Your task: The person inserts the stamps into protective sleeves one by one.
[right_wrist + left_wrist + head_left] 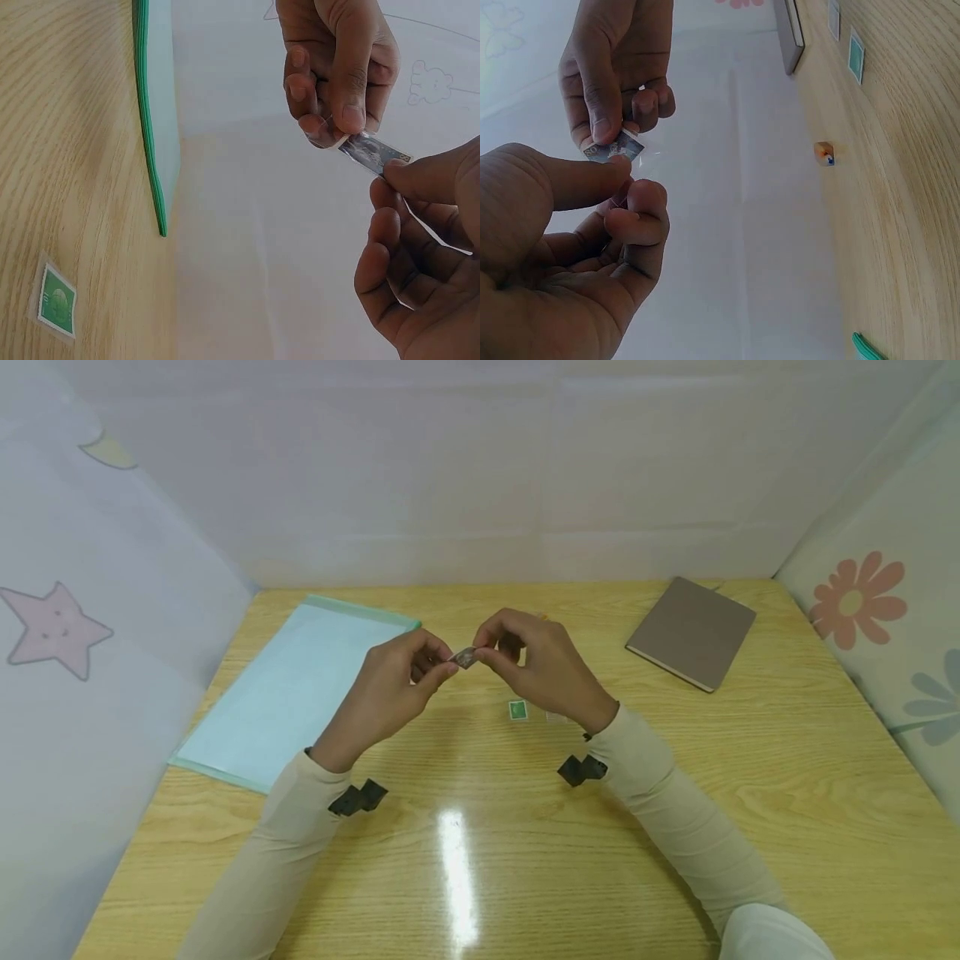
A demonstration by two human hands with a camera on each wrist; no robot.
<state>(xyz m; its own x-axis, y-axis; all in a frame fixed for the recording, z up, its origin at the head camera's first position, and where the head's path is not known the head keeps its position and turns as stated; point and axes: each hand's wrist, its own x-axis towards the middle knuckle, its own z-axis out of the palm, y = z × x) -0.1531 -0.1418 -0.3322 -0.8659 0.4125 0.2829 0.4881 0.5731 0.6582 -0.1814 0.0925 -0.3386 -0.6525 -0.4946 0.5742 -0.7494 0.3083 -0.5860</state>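
Both hands hold one small dark grey stamp (pixel 465 657) up above the table. My left hand (pixel 390 685) pinches its left end between thumb and fingers. At the other end, the thumb and fingers of my right hand (pixel 540 664) pinch it. The right wrist view shows the stamp (pixel 370 152) tilted, with a shiny clear plastic sleeve about it. Below the right hand, a green stamp (pixel 518 710) in a clear sleeve (pixel 36 304) lies on the table. A paler one (pixel 556 717) beside it is partly hidden by the right wrist.
A pale blue folder with green edges (pixel 288 685) lies on the left of the wooden table (pixel 405 877). At the back right is a brown notebook (pixel 693 631). A small orange piece (pixel 824 154) lies behind the right hand. Patterned white walls (pixel 465 468) enclose the table.
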